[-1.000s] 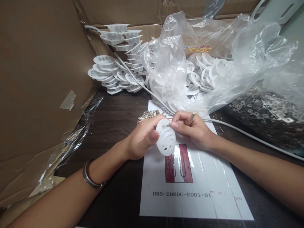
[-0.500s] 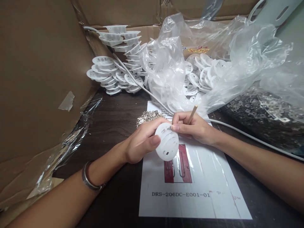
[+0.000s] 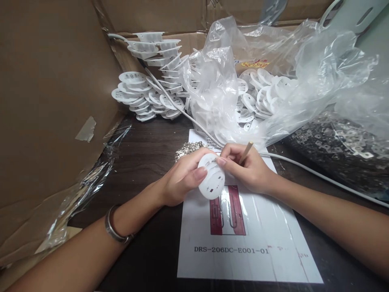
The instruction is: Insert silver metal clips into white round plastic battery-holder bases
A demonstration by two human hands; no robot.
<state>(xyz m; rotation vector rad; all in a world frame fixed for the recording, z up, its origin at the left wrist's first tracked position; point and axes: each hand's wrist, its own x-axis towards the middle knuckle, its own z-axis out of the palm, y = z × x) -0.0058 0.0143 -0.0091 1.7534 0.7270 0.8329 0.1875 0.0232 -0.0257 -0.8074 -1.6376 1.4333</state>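
A round white plastic disc (image 3: pixel 212 184) with slots and small holes is gripped in my left hand (image 3: pixel 182 178), thumb across its face and fingers behind it. My right hand (image 3: pixel 247 168) is closed around a thin wooden stick (image 3: pixel 246 152), whose top end sticks up between the fingers. The right thumb and index finger press at the disc's upper right edge; whatever small part lies under them is hidden. Just behind my left hand is a little heap of small metal pieces (image 3: pixel 189 150). Below the disc lies a printed sheet (image 3: pixel 231 263) with a red picture.
White discs (image 3: pixel 133 87) are stacked at the back left. More discs (image 3: pixel 266 95) lie at the back beside a crumpled clear plastic bag (image 3: pixel 212 81). At right is a bag of metal pieces (image 3: pixel 343 150). A grey cable (image 3: pixel 319 172) crosses behind my hands. Cardboard (image 3: pixel 45 101) walls the left.
The disc has shifted slightly up and left and turned a little in my left hand. My right thumb has moved further over its edge, and the stick's top has dropped slightly.
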